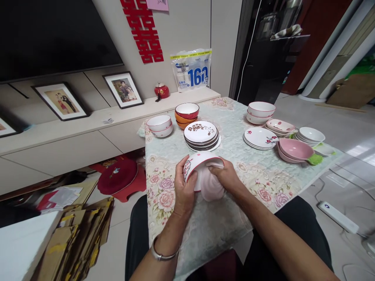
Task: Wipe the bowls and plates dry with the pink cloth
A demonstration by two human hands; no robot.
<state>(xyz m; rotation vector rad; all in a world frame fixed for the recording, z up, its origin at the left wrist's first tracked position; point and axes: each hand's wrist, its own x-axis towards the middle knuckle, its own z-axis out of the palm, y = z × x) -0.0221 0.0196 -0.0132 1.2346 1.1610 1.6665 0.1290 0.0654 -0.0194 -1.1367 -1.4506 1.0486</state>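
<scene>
A white bowl (pixel 202 158) with a red rim and a floral pattern is tilted on its side above the near part of the table. My left hand (pixel 185 183) grips its left side, thumb near the rim and fingers behind. My right hand (pixel 225 175) is closed on a pale pink cloth (pixel 212 185) at the bowl's right side, with the cloth partly inside the bowl and hanging below it. Just beyond the bowl stands a stack of plates (pixel 202 132), the top one with a brown flower pattern.
The flowered tablecloth (pixel 164 191) also carries bowl stacks (pixel 159 124) at the back left, orange and red bowls (pixel 186 113), white plates (pixel 259 138), and pink dishes (pixel 294 150) at the right. A red stool (pixel 118 175) stands left of the table.
</scene>
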